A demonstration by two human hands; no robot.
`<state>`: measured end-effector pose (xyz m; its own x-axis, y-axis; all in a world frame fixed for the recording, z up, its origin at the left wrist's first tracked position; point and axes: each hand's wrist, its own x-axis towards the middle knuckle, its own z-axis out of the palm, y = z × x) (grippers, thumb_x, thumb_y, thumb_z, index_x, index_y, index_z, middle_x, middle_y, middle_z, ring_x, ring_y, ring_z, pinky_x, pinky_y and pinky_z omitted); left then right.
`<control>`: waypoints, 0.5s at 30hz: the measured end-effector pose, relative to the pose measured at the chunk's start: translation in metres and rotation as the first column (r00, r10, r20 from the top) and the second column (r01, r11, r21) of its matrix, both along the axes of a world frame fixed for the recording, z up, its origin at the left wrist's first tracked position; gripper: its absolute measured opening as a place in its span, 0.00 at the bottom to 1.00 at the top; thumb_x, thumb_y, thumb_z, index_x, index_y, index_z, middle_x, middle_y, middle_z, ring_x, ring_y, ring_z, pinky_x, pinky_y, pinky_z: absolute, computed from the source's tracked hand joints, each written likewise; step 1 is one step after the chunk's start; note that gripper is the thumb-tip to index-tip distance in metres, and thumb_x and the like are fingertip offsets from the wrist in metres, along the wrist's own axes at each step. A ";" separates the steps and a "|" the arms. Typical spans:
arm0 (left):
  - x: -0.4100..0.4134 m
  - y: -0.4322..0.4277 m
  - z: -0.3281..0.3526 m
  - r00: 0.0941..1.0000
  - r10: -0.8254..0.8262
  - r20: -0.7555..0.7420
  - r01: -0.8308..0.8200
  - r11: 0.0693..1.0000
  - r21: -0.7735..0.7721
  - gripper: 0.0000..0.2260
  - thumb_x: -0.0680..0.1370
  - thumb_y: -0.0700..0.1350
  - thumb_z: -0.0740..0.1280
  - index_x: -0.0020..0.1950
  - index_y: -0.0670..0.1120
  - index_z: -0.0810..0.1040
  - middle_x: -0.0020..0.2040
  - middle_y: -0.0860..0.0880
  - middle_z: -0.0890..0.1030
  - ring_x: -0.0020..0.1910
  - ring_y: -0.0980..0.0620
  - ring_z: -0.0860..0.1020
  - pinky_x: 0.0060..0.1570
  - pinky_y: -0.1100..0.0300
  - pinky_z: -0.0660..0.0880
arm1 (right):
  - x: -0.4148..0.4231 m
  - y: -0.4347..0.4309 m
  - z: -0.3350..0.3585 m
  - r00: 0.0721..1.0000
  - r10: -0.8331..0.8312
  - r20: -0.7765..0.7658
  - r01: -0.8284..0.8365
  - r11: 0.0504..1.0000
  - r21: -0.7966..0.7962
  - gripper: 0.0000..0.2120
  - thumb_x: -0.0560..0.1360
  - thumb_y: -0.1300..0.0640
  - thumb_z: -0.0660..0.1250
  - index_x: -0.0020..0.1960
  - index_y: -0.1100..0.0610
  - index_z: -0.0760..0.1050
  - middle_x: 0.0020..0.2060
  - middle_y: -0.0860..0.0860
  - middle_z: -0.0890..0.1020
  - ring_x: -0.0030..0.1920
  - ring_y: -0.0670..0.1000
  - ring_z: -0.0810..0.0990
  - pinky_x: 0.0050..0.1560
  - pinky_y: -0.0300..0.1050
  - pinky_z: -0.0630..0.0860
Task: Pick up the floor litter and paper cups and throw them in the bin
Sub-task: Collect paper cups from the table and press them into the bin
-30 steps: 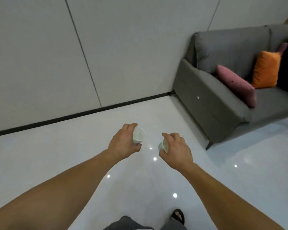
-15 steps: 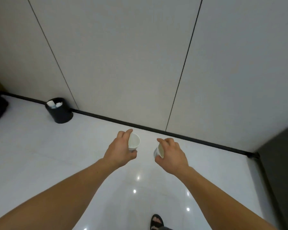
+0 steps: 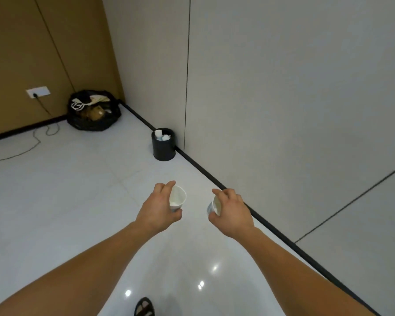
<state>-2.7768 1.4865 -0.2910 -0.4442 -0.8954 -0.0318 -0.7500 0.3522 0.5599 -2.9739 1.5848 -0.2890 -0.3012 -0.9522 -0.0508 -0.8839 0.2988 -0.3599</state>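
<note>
My left hand (image 3: 158, 208) grips a white paper cup (image 3: 178, 198), its open mouth turned toward me. A second white paper cup (image 3: 214, 206), mostly hidden behind the fingers, is held in my right hand (image 3: 233, 212). Both hands are stretched out in front of me above the white floor. Ahead, against the grey wall, stands a small black round bin (image 3: 163, 147) with white cups and litter showing in its top.
A full black rubbish bag (image 3: 92, 111) sits in the corner by the brown wall. A black cable (image 3: 32, 142) runs from a wall socket (image 3: 38, 91) across the floor at left. A dark skirting (image 3: 226, 190) lines the grey wall at right. My sandalled foot (image 3: 144, 307) shows at the bottom.
The view has swung left: the sofa is gone from sight, and the bin and corner bag now lie ahead, nearer. Both hands keep their cups.
</note>
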 end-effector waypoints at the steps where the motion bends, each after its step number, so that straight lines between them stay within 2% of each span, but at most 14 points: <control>1: 0.008 -0.021 0.000 1.000 0.018 -0.006 -0.018 1.000 -0.001 0.37 0.70 0.54 0.73 0.74 0.53 0.58 0.68 0.51 0.64 0.59 0.47 0.73 0.55 0.56 0.74 | 0.006 -0.024 0.000 1.000 0.016 0.001 -0.016 1.000 -0.007 0.31 0.74 0.47 0.64 0.75 0.48 0.60 0.67 0.50 0.66 0.62 0.54 0.68 0.58 0.48 0.74; 8: 0.038 -0.161 0.014 0.999 0.053 0.003 -0.053 0.998 -0.044 0.36 0.70 0.53 0.72 0.73 0.52 0.60 0.67 0.51 0.65 0.58 0.47 0.73 0.53 0.56 0.75 | 0.035 -0.169 0.004 1.000 0.030 0.001 -0.030 0.999 -0.011 0.31 0.73 0.48 0.65 0.75 0.47 0.61 0.66 0.50 0.67 0.62 0.54 0.69 0.58 0.47 0.73; 15: 0.005 -0.284 0.008 0.998 0.067 0.020 -0.066 0.996 -0.054 0.36 0.69 0.53 0.73 0.73 0.52 0.60 0.67 0.51 0.65 0.59 0.47 0.73 0.53 0.57 0.74 | 0.008 -0.290 -0.005 0.999 0.032 -0.018 -0.032 0.999 -0.007 0.31 0.73 0.47 0.64 0.74 0.48 0.61 0.66 0.50 0.68 0.61 0.54 0.69 0.56 0.47 0.73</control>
